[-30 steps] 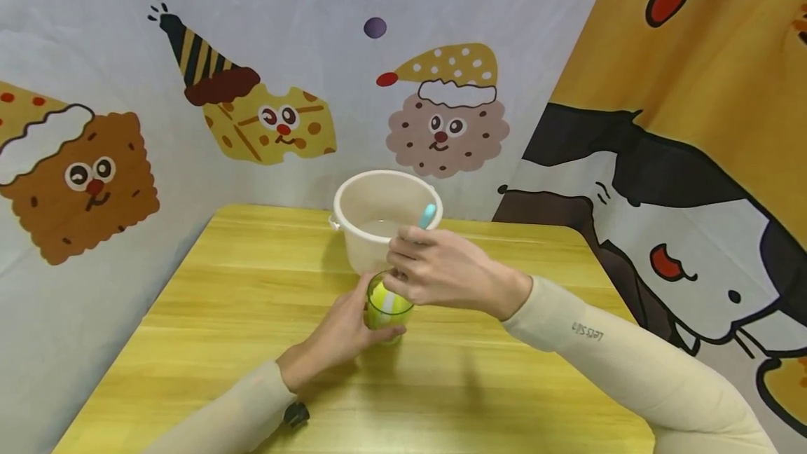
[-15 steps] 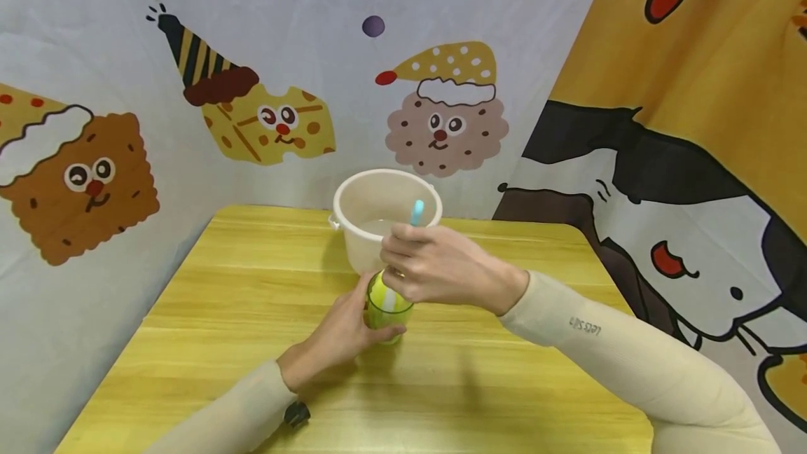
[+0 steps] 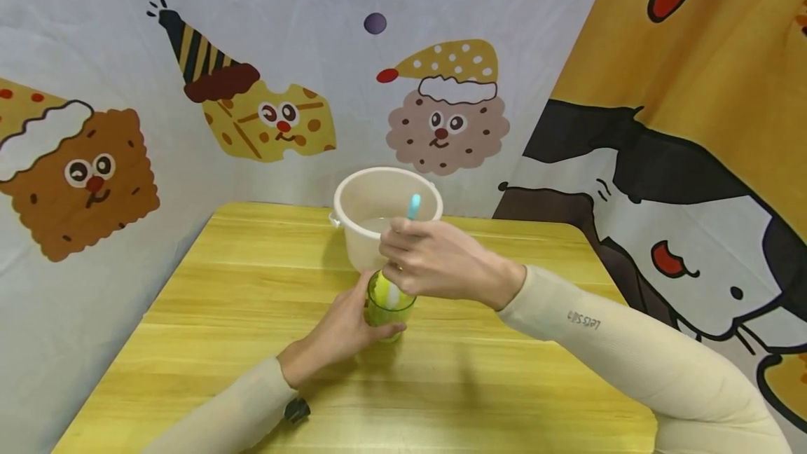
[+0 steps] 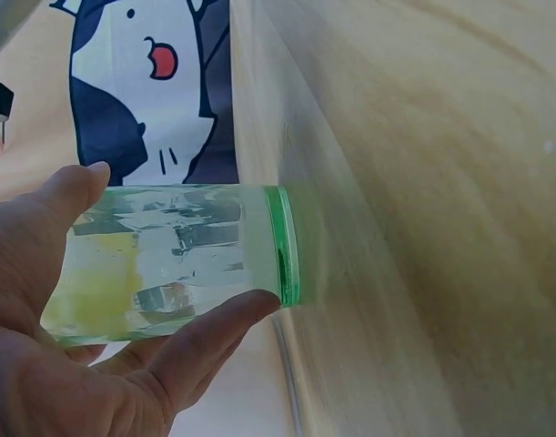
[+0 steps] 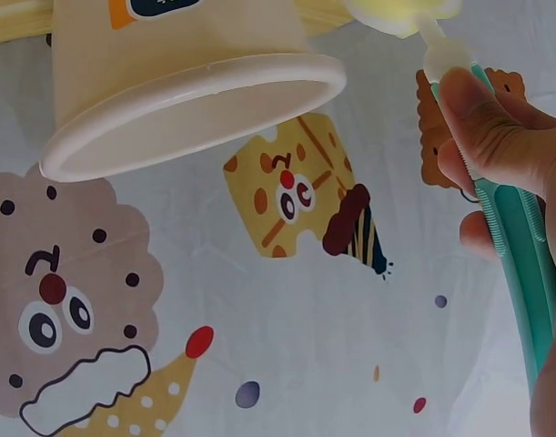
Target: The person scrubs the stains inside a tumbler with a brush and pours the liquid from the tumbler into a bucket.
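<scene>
My left hand (image 3: 340, 328) grips a clear green-tinted drinking glass (image 3: 386, 319) from its left side, thumb near the base. In the left wrist view the glass (image 4: 196, 237) appears sideways, its base close to the tabletop. Curled around the teal handle of a bottle brush (image 5: 519, 246) is my right hand (image 3: 444, 263), above the glass. The handle's light-blue end (image 3: 413, 204) sticks up past that hand. Inside the glass sits the brush's yellow sponge head (image 4: 96, 282), partly hidden by my right hand in the head view.
Just behind the hands a cream bucket (image 3: 359, 247) stands on the yellow wooden table (image 3: 252, 258). What looks like some water is in the bucket. A cartoon-printed cloth (image 3: 277, 12) hangs behind the table. A small black object (image 3: 296, 410) lies by my left wrist.
The brush handle's upper end has swung left and become more upright. My right hand has shifted slightly left. My left hand and the glass have stayed nearly still.
</scene>
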